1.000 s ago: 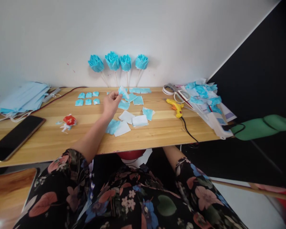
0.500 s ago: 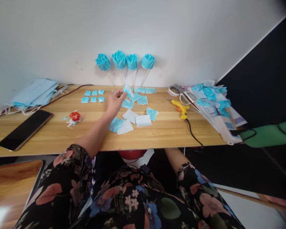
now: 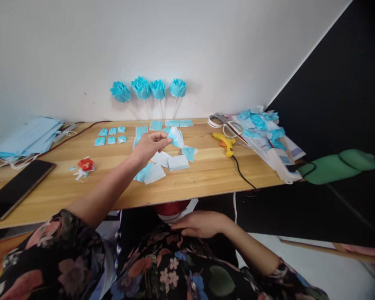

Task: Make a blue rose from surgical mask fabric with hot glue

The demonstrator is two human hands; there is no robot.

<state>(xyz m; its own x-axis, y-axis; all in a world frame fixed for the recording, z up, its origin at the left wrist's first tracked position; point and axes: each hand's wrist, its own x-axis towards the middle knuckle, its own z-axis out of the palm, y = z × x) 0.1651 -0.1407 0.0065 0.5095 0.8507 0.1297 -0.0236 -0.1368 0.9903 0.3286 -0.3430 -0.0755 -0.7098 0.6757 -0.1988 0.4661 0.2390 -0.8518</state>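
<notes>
Checking the left hand [image 3: 150,146]: what is gripped?

– A thin blue-and-white fabric piece [image 3: 176,138], pinched between the fingers and held above the wooden surface [image 3: 203,183], mid-span, close to the loose pieces.

– Right hand [image 3: 200,225]?

– Held below the front edge, over the floral-print clothing [image 3: 171,254]. Fingers extended and released.

– What is laid out near the left hand?

– Flat blue and white fabric squares [image 3: 178,162], some overlapped, on the near side. Blue fabric rectangles [image 3: 156,125] are placed along the back.

– Left side?

– Six small folded blue pieces [image 3: 111,140], set in two rows of three. Red crumpled scrap [image 3: 86,164] nearer the front, black phone [image 3: 18,189] further left, stacked light-blue masks [image 3: 31,135] behind it.

– Right side?

– Yellow glue gun [image 3: 225,143] with black cord, white-handled scissors [image 3: 233,129] just behind, blue-and-white scrap pile [image 3: 259,123] beyond.

– Back?

– Four blue petalled flowers [image 3: 141,88] on thin sticks, leaned against the white wall [image 3: 206,50].
</notes>
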